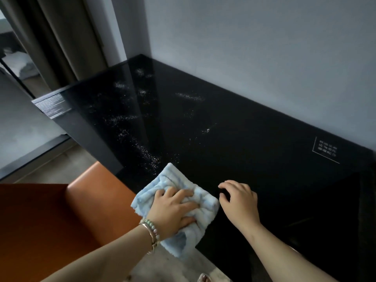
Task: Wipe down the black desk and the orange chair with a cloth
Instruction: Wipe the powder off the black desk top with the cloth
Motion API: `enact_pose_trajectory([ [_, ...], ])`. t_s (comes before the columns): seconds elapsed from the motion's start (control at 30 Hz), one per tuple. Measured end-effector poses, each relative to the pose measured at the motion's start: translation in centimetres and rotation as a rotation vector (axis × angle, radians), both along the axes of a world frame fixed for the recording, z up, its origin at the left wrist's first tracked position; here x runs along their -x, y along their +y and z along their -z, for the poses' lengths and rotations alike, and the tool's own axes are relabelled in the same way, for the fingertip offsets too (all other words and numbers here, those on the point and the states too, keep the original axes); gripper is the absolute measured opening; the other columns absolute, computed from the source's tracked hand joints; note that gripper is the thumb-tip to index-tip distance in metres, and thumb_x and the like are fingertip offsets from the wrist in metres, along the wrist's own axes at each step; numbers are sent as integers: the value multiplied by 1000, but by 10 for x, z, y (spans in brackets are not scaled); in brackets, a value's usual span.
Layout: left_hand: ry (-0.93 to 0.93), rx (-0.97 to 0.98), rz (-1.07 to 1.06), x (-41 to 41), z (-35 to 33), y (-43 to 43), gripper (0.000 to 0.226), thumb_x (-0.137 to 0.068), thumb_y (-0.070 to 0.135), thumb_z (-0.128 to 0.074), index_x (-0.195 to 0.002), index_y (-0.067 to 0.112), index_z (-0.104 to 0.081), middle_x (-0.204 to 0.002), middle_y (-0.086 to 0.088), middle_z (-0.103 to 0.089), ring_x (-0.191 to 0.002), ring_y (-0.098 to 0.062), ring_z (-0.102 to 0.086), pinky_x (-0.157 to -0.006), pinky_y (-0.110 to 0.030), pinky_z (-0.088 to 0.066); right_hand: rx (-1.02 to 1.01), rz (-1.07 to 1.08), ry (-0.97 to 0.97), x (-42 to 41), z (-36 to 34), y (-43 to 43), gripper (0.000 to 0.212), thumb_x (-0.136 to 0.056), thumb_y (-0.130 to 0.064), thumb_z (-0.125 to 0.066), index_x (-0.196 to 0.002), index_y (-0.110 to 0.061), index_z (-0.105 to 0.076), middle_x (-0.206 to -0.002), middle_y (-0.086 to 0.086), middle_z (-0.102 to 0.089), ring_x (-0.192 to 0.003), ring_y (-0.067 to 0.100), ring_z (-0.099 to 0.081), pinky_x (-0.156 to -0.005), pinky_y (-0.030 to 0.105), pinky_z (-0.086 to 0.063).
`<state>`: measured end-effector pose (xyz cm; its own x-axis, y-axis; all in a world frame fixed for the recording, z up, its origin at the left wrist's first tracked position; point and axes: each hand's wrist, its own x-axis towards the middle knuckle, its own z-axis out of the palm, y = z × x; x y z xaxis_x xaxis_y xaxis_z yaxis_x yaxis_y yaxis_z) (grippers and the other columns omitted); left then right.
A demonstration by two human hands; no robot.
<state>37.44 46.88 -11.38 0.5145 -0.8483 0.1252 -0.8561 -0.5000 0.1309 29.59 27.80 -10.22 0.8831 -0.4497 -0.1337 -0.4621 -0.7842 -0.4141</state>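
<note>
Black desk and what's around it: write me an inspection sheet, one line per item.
Surface: black desk, glossy, white specks scattered across its left half; the right half looks clean.
Job's things: light blue cloth bunched at the desk's near edge, part hanging off; orange chair at the desk's near-left corner.
Clutter: nothing seen; only a white printed label on the desktop, far right.
Grips: left hand grips the cloth and presses it to the desk; right hand rests its fingertips on the desk, holding nothing.
Cables: nothing seen.
Surroundings: grey wall behind the desk, curtain at far left.
</note>
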Motion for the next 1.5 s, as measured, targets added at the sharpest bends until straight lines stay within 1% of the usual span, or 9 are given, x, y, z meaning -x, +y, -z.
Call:
enact_pose_trajectory([
  [0.23,198,-44,-653,-24,-7,-27,39,-76,59,-45,-112,45,-44,-132,12,-37,-113,-24,-37,-82,-40,-30,-20,7,16,0,8,-27,30,-93,-29,-50,-122,-32,-54,-133,-13,-48,-125,11,-39,-102,33,-33],
  [0.37,210,-166,-388,27,15,-57,83,-55,87,-32,-126,44,-30,-140,10,-27,-129,-22,-19,-97,-52,-16,3,-21,25,-10,11,-39,30,-91,-28,-48,-120,-32,-55,-131,-14,-49,-121,13,-40,-96,31,-32],
  [0.47,129,-186,-453,6,19,-41,85,-58,87,-32,-132,47,-19,-146,12,-20,-138,-22,-3,-100,-67,-4,42,-74,42,-13,14,-41,32,-92,-30,-47,-124,-33,-52,-134,-14,-45,-124,12,-37,-99,31,-31],
  [0.7,267,-99,-890,-15,7,-26,61,-72,77,-28,-129,57,-19,-146,9,-19,-134,-27,-16,-94,-63,-27,117,-140,50,-6,21,-43,37,-94,-33,-44,-131,-37,-45,-142,-14,-35,-132,12,-28,-105,34,-27],
  [0.83,98,-159,-682,27,14,-36,57,-74,70,-14,-126,54,-33,-138,16,-33,-120,-21,-35,-90,-45,-27,121,-135,60,-11,21,-38,38,-94,-32,-42,-131,-40,-45,-143,-8,-35,-132,15,-27,-106,35,-26],
  [0.93,14,-205,-473,10,10,-17,48,-81,62,-25,-126,53,-35,-133,17,-38,-111,-20,-39,-86,-38,-34,113,-151,64,-16,19,-31,38,-94,-31,-43,-132,-40,-45,-143,-5,-35,-133,17,-27,-107,36,-25],
  [1.1,78,-142,-825,-57,-2,23,36,-83,55,-40,-119,49,-38,-125,4,-38,-113,-29,-41,-88,-46,-39,109,-174,80,-16,18,-34,39,-95,-34,-42,-134,-40,-42,-146,-8,-32,-135,15,-25,-109,36,-24],
  [1.27,172,-153,-989,-88,-8,0,40,-80,56,-23,-115,45,-39,-133,-3,-35,-123,-33,-34,-93,-53,-38,138,-125,119,-19,19,-43,42,-94,-39,-41,-136,-39,-37,-152,-7,-23,-138,18,-20,-109,39,-23],
  [1.5,50,-232,-298,-54,15,-45,55,-81,65,-33,-135,53,-24,-148,14,-20,-133,-21,-20,-97,-48,-22,162,-31,156,-56,21,-42,44,-94,-41,-40,-138,-38,-33,-153,-5,-20,-138,20,-16,-108,44,-22],
])
